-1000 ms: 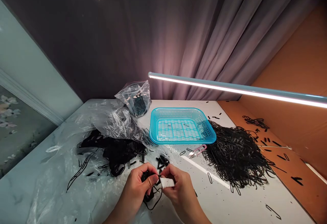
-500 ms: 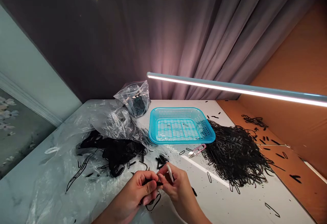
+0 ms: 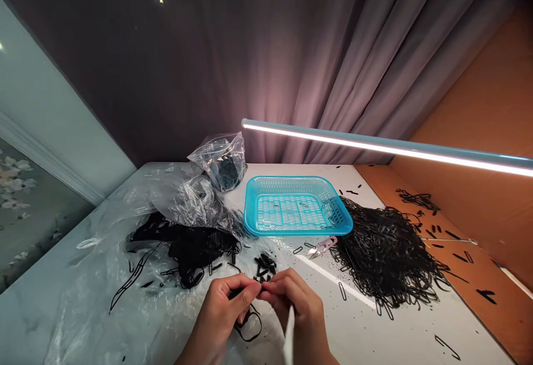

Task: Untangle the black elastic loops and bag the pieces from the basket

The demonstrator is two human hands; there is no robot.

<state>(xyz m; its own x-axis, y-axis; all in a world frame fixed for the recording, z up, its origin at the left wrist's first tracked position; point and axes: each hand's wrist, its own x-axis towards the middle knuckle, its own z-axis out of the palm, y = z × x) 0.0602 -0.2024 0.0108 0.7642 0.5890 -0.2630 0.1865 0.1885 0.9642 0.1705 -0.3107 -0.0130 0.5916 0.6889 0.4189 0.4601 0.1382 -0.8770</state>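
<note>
Head view. Clock directions are taken from the point where my fingertips meet above the bench (image 3: 395, 348).

1. Left grip (image 3: 222, 305): thumb and forefinger pressed together, pinching a small dark piece (image 3: 262, 285) at their tips.
2. Right grip (image 3: 303, 305): thumb and forefinger closed on the same dark piece from 3 o'clock. A white piece (image 3: 288, 334) shows edge-on at 5 o'clock, against the palm side; whether my remaining fingers clasp it, I cannot tell.
3. Governing relation: the dark piece sits between both grips, my left at 9 o'clock and my right at 3 o'clock. Neither is nearer; both touch it. Its long axis is too small and too covered to read.
4. A black band (image 3: 260, 327) hangs in a curve between 6 and 7 o'clock, just beside my left grip. Whether it joins the dark piece, I cannot tell.
5. Surroundings: small black pieces (image 3: 265, 265) near at 12 o'clock; blue basket (image 3: 298, 233) at 1 o'clock; pink-handled snips (image 3: 328, 244) at 2 o'clock; heap of black loops (image 3: 385, 254) between 2 and 3 o'clock; black bundle (image 3: 195, 247) at 10 o'clock.
</note>
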